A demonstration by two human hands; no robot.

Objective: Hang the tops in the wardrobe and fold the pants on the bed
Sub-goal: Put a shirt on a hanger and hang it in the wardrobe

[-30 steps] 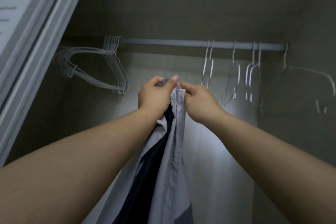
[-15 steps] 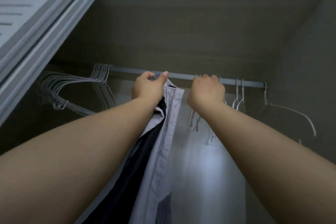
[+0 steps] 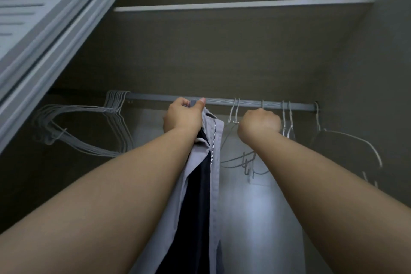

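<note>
At centre frame our left hand (image 3: 183, 115) pinches the grey zip top (image 3: 214, 140) up against the wardrobe rail (image 3: 222, 100); right of it, our right hand (image 3: 259, 124) curls around a wire hanger (image 3: 235, 158)

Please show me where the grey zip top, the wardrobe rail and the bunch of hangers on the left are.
grey zip top (image 3: 216, 140): head view, on the fabric beside the zip.
wardrobe rail (image 3: 155, 97): head view, on its bare left stretch.
bunch of hangers (image 3: 115, 101): head view, on the hooks.
</note>
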